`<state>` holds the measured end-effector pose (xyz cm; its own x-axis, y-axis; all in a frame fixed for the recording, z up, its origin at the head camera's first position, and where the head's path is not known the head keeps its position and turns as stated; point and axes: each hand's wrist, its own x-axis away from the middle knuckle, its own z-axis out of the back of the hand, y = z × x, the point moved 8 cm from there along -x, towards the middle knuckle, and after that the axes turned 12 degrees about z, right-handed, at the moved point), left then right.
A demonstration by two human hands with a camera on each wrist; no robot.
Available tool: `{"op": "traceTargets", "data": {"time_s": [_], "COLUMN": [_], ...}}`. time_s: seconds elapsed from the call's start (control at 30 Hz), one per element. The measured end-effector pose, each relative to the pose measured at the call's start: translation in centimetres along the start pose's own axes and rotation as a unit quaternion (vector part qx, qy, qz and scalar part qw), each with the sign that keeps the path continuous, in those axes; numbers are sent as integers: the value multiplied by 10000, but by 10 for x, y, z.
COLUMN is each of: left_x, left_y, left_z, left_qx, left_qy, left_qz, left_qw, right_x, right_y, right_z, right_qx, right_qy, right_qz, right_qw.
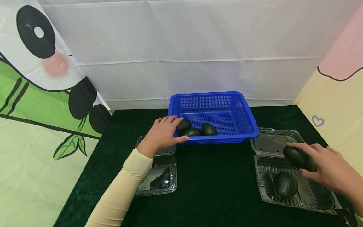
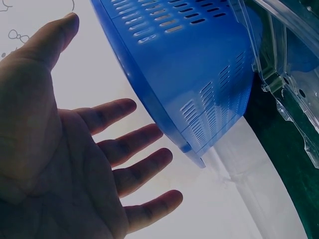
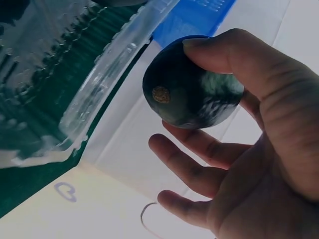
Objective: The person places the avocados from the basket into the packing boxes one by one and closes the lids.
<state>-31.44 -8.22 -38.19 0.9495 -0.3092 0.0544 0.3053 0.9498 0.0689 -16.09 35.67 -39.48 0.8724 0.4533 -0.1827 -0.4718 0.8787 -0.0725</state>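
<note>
My right hand (image 1: 331, 165) pinches a dark green avocado (image 1: 297, 157) between thumb and fingers, above the clear clamshell box (image 1: 309, 192) at the right. Its stem scar faces the camera in the right wrist view, where the other fingers spread below the avocado (image 3: 189, 89). Another avocado (image 1: 285, 185) lies in that box. My left hand (image 1: 161, 135) hovers at the front left corner of the blue basket (image 1: 227, 121), its fingers spread with nothing in them. Close by its fingertips, several avocados (image 1: 209, 129) lie along the basket's front side.
A second clear clamshell box (image 1: 173, 181), partly hidden by the left forearm, holds a dark, shiny shape (image 1: 162, 179). Both boxes have lids folded back toward the basket. Dark green cloth (image 1: 212, 186) covers the table, and a white sheet (image 1: 198, 75) hangs behind it.
</note>
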Motion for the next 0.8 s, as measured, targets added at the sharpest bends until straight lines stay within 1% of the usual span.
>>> {"op": "traceTargets", "data": {"time_s": [0.13, 0.23, 0.37, 0.5, 0.57, 0.8], "left_x": [0, 1, 2, 2, 3, 4], "left_y": [0, 2, 3, 2, 1, 1], "left_z": [0, 1, 1, 1, 1, 1], "left_qx": [5, 29, 66, 55, 46, 98], "left_qy": [35, 80, 95, 80, 81, 52], "left_qz": [-25, -70, -107, -76, -60, -44], "left_qw": [10000, 9999, 9999, 9999, 9999, 9999], "right_x": [14, 23, 32, 38, 40, 45], "right_y": [5, 6, 6, 6, 7, 11], "right_z": [-6, -11, -15, -17, -18, -33], "right_qx": [16, 49, 62, 102, 112, 182], "right_qy": [-185, -258, -200, -79, -113, -540], "right_qz": [-227, -321, -330, -287, -312, -474], "right_qw": [9996, 9991, 9992, 9995, 9994, 9973]}}
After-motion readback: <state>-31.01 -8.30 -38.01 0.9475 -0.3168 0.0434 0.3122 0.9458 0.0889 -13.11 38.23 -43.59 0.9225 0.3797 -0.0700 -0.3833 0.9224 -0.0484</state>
